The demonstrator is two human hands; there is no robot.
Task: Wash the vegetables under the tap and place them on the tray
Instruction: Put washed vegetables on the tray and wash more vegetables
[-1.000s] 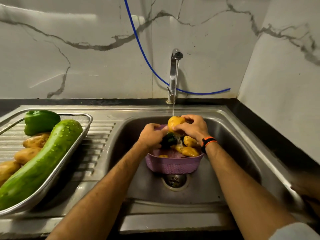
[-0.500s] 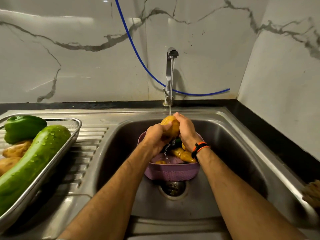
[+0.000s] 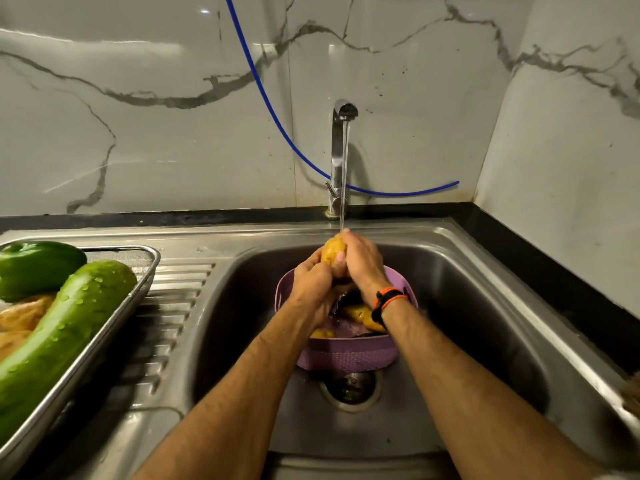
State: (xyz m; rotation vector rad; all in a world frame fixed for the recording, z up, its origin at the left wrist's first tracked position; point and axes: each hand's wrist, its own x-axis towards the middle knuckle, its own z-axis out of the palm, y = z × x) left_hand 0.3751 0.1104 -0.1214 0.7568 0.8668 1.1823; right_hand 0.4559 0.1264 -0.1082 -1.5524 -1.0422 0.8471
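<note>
A yellow-brown potato (image 3: 331, 250) is held upright under the running tap (image 3: 341, 157), above a purple basket (image 3: 346, 355) in the sink. My left hand (image 3: 313, 284) grips its lower left side and my right hand (image 3: 362, 263) wraps its right side. More potatoes (image 3: 360, 312) and something dark lie in the basket, partly hidden by my wrists. On the left drainboard a steel tray (image 3: 114, 317) carries a long green cucumber (image 3: 65, 327), a green pepper (image 3: 38, 268) and potatoes (image 3: 20, 317).
The steel sink (image 3: 485, 306) has its drain (image 3: 349, 386) just in front of the basket. A blue hose (image 3: 277, 123) hangs across the marble wall behind the tap. The ribbed drainboard (image 3: 166, 306) lies between tray and basin.
Both hands closed round the potato and turned it upright under the stream, the left hand joining from the basket rim. The view shifted left, so the tray sits nearer the frame edge.
</note>
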